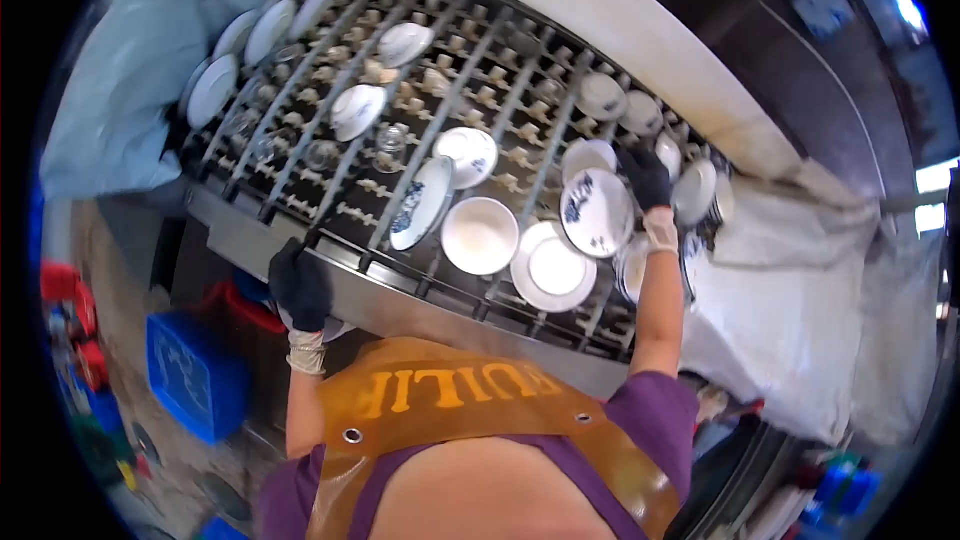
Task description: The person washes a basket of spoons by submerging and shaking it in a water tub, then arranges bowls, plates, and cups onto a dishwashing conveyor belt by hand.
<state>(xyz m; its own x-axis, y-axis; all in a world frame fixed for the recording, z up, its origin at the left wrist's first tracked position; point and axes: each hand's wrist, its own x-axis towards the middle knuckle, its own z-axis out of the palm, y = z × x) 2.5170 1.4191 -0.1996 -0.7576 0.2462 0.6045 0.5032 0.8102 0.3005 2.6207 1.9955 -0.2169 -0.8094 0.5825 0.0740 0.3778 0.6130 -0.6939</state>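
Note:
My left hand (300,285), in a dark glove over a pale one, is closed at the conveyor's front edge. Pale curved edges, perhaps of a dish (340,330), show beneath its wrist; what it grips is hidden. Among the dishes at the right end reaches my right hand (648,178), gloved alike, its fingertips partly hidden. Left of it leans a blue-patterned plate (598,212), and a small white dish (668,155) lies against its other side. A white bowl (480,236) and a white plate (556,268) sit nearer me on the pegged conveyor (500,110).
Several white plates (270,30) stand tilted at the far left, with glass cups (390,145) nearby. Plastic sheeting (110,90) hangs at the left end; a whitish sheet (790,290) covers the right. A blue crate (198,375) stands on the floor at left.

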